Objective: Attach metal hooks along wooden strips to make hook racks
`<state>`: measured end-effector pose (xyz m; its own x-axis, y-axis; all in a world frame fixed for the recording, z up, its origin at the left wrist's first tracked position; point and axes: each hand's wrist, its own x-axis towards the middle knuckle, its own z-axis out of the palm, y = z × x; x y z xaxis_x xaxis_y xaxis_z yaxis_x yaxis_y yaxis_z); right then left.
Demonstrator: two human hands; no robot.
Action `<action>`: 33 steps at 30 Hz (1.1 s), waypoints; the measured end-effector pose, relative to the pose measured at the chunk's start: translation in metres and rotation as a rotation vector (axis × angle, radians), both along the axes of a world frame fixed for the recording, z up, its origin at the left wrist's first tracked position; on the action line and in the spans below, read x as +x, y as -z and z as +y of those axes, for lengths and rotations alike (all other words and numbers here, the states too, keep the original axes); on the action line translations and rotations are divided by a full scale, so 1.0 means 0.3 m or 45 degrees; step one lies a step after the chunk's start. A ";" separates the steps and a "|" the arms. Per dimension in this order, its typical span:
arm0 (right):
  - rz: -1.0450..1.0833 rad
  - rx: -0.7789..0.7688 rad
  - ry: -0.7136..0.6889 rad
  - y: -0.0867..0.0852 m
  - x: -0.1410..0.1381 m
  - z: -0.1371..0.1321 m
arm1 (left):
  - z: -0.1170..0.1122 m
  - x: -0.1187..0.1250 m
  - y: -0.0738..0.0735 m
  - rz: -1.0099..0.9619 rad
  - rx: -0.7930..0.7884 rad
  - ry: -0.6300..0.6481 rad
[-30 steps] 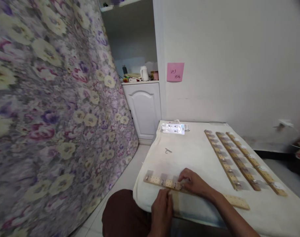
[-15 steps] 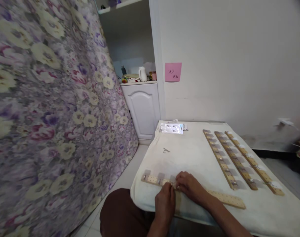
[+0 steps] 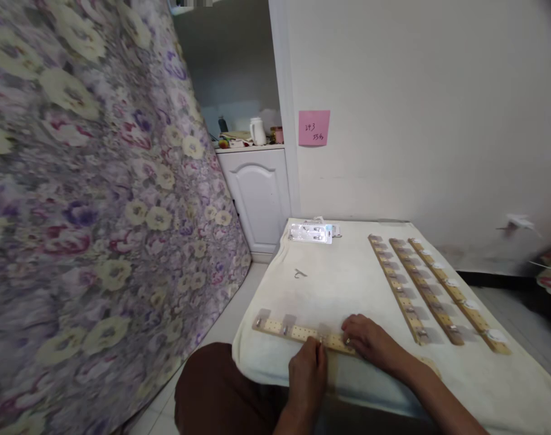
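Observation:
A narrow wooden strip with rows of small holes (image 3: 302,332) lies along the front of the table. Small shiny metal pieces (image 3: 286,328) with greyish see-through parts sit on its left half. My left hand (image 3: 306,368) pinches at the front edge of the strip, by one such metal piece (image 3: 321,339); its fingers hide what they grip. To the right of it, my right hand (image 3: 370,339) rests over the strip with fingers curled together. A tiny shiny bit shows at its fingertips, too small to name. The strip's right end (image 3: 429,364) pokes out past my right forearm.
Three similar wooden strips (image 3: 397,290) with pieces on them lie side by side at the right. A clear plastic package (image 3: 310,232) lies at the back left of the cloth-covered table (image 3: 343,278). Nearer is a small thin hooked piece (image 3: 299,273). A flowered curtain (image 3: 98,211) hangs left.
My right hand has moved right along the strip, away from my left hand, uncovering a metal piece. My left hand stays close to its place. The view has shifted slightly.

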<state>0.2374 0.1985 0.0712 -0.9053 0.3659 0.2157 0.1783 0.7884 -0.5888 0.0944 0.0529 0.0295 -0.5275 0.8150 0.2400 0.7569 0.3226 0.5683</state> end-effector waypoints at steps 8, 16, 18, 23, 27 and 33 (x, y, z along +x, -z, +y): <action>0.085 -0.184 0.111 0.021 -0.039 0.045 | -0.001 -0.009 0.021 -0.035 0.055 -0.024; -0.155 -0.613 0.021 0.036 -0.224 0.070 | -0.004 -0.015 0.035 -0.094 0.063 -0.031; -0.162 -0.738 0.033 0.060 -0.257 0.070 | -0.008 -0.018 0.033 -0.077 0.063 -0.041; -0.121 -0.876 0.078 0.087 -0.300 0.065 | -0.026 -0.028 0.023 -0.069 0.082 -0.071; -0.110 -0.893 0.066 0.089 -0.320 0.053 | -0.034 -0.032 0.022 -0.088 0.116 -0.038; -0.127 -0.834 0.102 0.115 -0.329 0.053 | -0.035 -0.036 0.037 -0.077 0.151 -0.045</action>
